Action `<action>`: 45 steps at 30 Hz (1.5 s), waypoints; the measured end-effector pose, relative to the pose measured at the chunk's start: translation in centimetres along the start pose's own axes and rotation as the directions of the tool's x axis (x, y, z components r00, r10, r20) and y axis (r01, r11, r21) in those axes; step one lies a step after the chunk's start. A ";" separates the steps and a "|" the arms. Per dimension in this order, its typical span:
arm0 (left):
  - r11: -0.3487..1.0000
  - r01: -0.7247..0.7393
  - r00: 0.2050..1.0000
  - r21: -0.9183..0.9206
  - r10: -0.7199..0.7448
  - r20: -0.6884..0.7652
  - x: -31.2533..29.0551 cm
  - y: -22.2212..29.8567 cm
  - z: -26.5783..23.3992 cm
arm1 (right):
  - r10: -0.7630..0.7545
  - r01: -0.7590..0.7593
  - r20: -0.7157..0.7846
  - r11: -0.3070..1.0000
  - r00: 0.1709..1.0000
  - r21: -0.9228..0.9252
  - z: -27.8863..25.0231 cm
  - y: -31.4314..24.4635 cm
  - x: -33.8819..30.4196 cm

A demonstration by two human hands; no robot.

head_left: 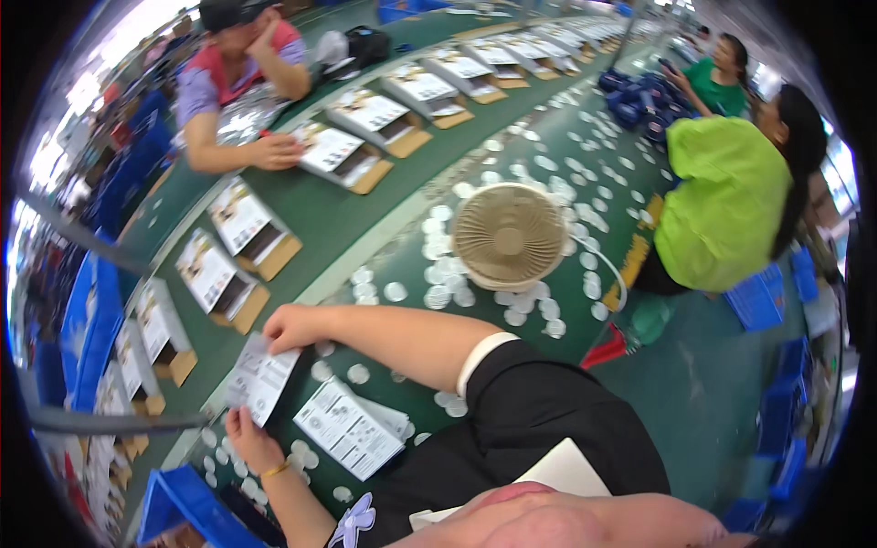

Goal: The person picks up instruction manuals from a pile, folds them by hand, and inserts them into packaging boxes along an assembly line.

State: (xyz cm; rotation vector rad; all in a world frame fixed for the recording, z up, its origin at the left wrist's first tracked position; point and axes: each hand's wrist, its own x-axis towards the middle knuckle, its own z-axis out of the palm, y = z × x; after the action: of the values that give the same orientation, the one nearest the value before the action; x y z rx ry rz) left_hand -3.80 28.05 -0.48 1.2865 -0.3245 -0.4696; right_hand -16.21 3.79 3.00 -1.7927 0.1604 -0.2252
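A printed leaflet (265,377), white with dark print, is held between my two hands over the edge of the green work surface. My right hand (296,329) pinches its upper corner, fingers closed. At its lower edge my left hand (251,442), with a thin yellow band at the wrist, is closed on the paper. Close beside my hands a stack of leaflets (347,429) lies slightly fanned on the surface. Just beyond my right hand stands an open-ended carton (217,274) with a printed white top and brown flap.
Several similar cartons (373,111) line the green belt (311,233). A round beige fan (509,236) stands among scattered white discs (438,297). Across the belt a person's hand (276,152) touches a carton. A person in bright green (726,201) sits at right. A blue bin (187,507) is near my left forearm.
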 end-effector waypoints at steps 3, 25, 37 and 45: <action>1.000 -0.023 0.999 0.017 0.023 0.032 -0.7 1.5 0.7 | -0.016 0.015 0.009 0.998 1.000 0.062 0.0 -0.8 -0.2; 0.941 -0.037 0.997 0.336 0.059 -0.057 -2.0 3.1 2.6 | 0.009 -0.012 0.017 0.987 1.000 0.163 -0.7 -0.6 -0.7; 0.998 -0.030 0.899 -0.062 0.000 -0.438 1.1 3.9 1.3 | 0.096 0.087 -0.367 0.888 0.925 0.451 -0.6 -0.5 -0.1; 0.981 0.001 0.891 -0.195 -0.089 -0.444 9.5 3.4 2.8 | 0.104 0.024 -0.291 0.914 0.951 0.406 -0.6 -0.3 -0.3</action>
State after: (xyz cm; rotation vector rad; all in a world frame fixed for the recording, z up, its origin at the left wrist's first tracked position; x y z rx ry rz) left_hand 3.54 21.57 3.25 1.1765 0.1420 -0.2208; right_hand -16.63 3.40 3.39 -1.3300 0.3467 -0.4741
